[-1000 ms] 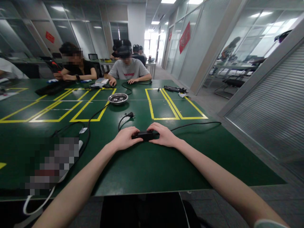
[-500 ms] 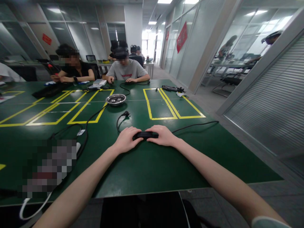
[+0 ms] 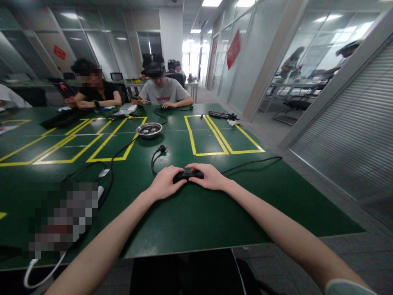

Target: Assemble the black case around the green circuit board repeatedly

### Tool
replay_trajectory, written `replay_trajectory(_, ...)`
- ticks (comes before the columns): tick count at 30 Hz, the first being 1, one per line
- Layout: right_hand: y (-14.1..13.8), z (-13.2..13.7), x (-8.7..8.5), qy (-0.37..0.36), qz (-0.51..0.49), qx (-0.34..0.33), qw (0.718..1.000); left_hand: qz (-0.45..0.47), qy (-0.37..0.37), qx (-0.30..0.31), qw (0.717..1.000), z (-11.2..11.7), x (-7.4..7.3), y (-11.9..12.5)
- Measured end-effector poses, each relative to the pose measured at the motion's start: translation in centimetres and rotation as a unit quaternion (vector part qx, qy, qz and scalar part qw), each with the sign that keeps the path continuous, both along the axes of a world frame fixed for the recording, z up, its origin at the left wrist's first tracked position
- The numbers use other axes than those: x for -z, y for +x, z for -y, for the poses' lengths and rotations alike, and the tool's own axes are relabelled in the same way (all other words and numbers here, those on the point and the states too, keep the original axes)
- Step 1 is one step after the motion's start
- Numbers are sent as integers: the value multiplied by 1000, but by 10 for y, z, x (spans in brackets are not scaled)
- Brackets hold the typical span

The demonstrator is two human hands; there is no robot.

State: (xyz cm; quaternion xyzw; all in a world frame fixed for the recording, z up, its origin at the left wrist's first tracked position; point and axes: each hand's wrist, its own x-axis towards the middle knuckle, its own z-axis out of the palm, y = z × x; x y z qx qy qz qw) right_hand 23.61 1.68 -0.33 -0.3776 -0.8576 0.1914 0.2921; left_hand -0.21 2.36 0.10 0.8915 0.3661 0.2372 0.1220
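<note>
A small black power adapter (image 3: 188, 176) lies on the green table (image 3: 190, 217) in front of me. My left hand (image 3: 166, 183) grips its left end with curled fingers. My right hand (image 3: 208, 176) covers its right end, fingers bent over the top. A black cable with a plug (image 3: 161, 148) runs from the left side of the adapter. Another black cable (image 3: 251, 162) leads off to the right towards the table edge.
A metal bowl (image 3: 149, 130) with small parts stands further back among yellow tape rectangles (image 3: 208, 139). Cables and a blurred object (image 3: 64, 217) lie at my left. Two people sit at the far side; a black tool (image 3: 221, 115) lies at the far right.
The hands and adapter stay almost where they were; the view has shifted slightly. The person in the grey shirt opposite has raised a hand holding a thin tool.
</note>
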Motion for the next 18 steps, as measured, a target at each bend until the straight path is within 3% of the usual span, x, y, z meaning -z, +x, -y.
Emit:
replay_trajectory(5, -2, 0, -3, -97, -86, 21, 991, 32, 38, 52, 997, 2, 0, 0)
replay_trajectory(10, 3, -7, -4, -290, -191, -4, 938, 5, 159, 71, 985, -1, -1, 0)
replay_trajectory(12, 3, -7, -5, -321, -186, -5, 929, -3, 193, 83, 978, -2, -2, 1)
replay_trajectory(14, 3, -4, -8, -278, -160, 2, 947, -10, 201, 90, 975, -2, -3, 0)
replay_trajectory(18, 1, 5, -15, -44, -66, -8, 997, -26, 165, 61, 984, -1, -6, -1)
